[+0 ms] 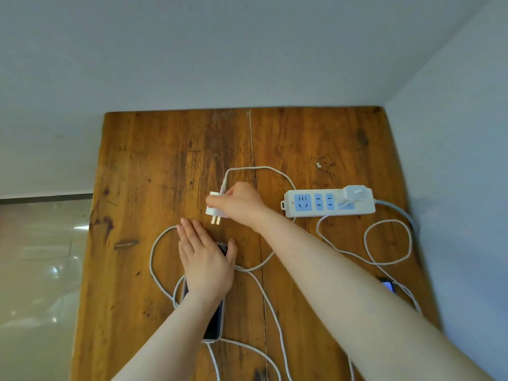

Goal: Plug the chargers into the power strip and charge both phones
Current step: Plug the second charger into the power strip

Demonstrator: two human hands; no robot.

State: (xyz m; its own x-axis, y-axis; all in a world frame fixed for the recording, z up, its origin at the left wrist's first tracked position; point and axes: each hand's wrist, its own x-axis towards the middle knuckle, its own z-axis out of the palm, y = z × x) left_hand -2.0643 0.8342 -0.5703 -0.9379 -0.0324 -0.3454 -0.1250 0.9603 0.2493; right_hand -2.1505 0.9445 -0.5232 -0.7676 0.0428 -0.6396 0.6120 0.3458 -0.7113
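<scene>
Left hand (204, 264) flat, open, pinning phone (214, 317). Right hand (239, 203) pinches charger (215, 209), prongs toward camera; power strip (328, 202) lies to its right, long axis crosswise.

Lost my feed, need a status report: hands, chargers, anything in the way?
Right hand holds white charger, unplugged. Left hand flat on dark phone. White power strip: one charger in. Path clear.

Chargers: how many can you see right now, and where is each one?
2. One charger is plugged into the right end of the power strip. The other charger is held in the right hand above the table, prongs bare, left of the strip.
</scene>
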